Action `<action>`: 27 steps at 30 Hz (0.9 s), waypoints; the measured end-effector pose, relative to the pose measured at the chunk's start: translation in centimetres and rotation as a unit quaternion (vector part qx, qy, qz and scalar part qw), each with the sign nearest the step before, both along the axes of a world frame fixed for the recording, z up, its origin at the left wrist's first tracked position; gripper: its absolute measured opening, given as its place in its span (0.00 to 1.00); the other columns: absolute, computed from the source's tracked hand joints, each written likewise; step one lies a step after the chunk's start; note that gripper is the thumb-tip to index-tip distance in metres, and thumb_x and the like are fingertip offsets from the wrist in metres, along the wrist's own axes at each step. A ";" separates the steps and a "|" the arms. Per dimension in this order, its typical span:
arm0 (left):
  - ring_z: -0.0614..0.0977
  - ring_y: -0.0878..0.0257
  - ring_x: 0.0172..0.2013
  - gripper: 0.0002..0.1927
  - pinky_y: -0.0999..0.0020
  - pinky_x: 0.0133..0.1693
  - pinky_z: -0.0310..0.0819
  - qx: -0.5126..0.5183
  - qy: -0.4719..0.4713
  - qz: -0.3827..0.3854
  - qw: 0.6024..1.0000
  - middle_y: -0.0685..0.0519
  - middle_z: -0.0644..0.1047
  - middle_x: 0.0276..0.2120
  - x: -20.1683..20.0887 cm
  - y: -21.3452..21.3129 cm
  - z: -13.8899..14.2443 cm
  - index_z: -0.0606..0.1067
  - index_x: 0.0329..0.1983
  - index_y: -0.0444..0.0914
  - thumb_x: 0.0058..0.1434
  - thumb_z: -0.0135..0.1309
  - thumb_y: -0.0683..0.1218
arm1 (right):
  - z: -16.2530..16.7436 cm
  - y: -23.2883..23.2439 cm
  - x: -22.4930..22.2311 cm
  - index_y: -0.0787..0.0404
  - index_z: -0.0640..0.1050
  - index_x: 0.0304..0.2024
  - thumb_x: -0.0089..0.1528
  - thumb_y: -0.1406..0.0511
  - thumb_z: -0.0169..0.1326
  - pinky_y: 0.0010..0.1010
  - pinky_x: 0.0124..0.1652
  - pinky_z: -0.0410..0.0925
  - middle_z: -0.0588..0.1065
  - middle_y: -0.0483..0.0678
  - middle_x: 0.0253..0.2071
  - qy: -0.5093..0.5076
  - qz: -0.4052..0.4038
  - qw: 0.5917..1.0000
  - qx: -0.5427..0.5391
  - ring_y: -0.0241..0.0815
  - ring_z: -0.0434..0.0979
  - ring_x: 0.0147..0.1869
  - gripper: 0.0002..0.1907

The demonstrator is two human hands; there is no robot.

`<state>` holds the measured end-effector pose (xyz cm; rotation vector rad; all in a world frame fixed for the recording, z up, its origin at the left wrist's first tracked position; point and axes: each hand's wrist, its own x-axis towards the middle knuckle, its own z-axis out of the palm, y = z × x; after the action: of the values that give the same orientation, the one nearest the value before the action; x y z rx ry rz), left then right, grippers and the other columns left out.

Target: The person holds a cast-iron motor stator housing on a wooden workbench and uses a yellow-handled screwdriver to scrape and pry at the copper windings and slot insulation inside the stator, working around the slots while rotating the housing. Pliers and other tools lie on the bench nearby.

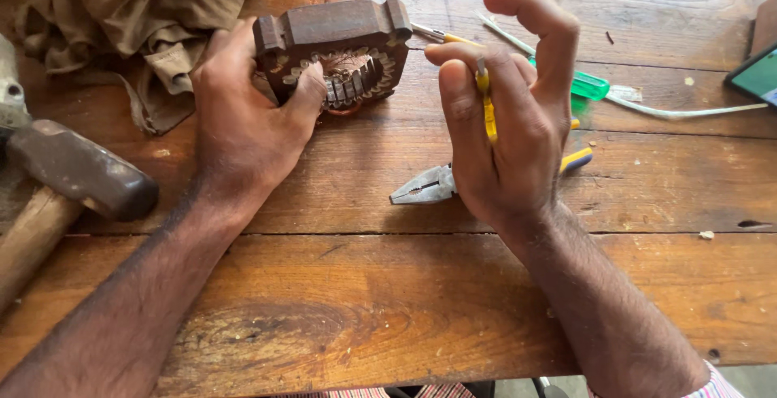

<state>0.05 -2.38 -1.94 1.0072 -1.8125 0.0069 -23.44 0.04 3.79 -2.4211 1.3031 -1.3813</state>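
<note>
My left hand point(243, 119) grips a rusty brown motor stator point(336, 46) with copper windings, holding it upright on the wooden table point(364, 301). My right hand point(506, 119) is raised just right of the stator and holds a thin yellow-handled screwdriver point(486, 106) between its fingers, the metal tip pointing toward the stator. Pliers point(425, 187) with yellow and blue handles lie on the table under my right hand.
A heavy hammer point(77, 175) with a wooden handle lies at the left edge. A crumpled brown cloth point(137, 9) sits at the back left. A green-handled tool point(587, 86) and a white cable point(688, 110) lie behind my right hand. A phone point(757, 74) is at the right edge.
</note>
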 end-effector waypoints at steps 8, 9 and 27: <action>0.85 0.62 0.33 0.06 0.68 0.32 0.85 0.147 0.081 -0.014 0.986 0.47 0.80 0.35 0.3 -0.4 -0.8 0.77 0.46 0.31 0.72 0.56 0.41 | -0.6 0.1 -0.2 0.68 0.80 0.51 0.79 0.66 0.50 0.30 0.56 0.76 0.63 0.57 0.66 0.009 0.014 1.000 -0.006 0.44 0.79 0.62 0.11; 0.85 0.62 0.33 0.06 0.68 0.32 0.85 0.139 0.081 -0.015 0.987 0.46 0.80 0.35 0.3 -0.4 -0.8 0.76 0.46 0.31 0.72 0.56 0.40 | -0.6 0.0 -0.1 0.68 0.80 0.50 0.78 0.66 0.49 0.30 0.55 0.76 0.63 0.58 0.66 0.000 0.019 1.000 -0.002 0.44 0.79 0.61 0.11; 0.83 0.61 0.31 0.05 0.66 0.31 0.84 0.110 0.022 0.009 0.994 0.49 0.77 0.34 0.8 -0.9 -0.7 0.74 0.42 0.31 0.70 0.58 0.39 | -0.5 0.4 0.3 0.67 0.80 0.48 0.79 0.64 0.50 0.32 0.50 0.71 0.69 0.54 0.55 0.018 0.014 0.999 -0.024 0.42 0.74 0.55 0.12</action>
<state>0.85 -3.29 -2.65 1.1686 -1.7905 -0.2054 -23.14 0.46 3.27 -2.4958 1.2526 -1.3855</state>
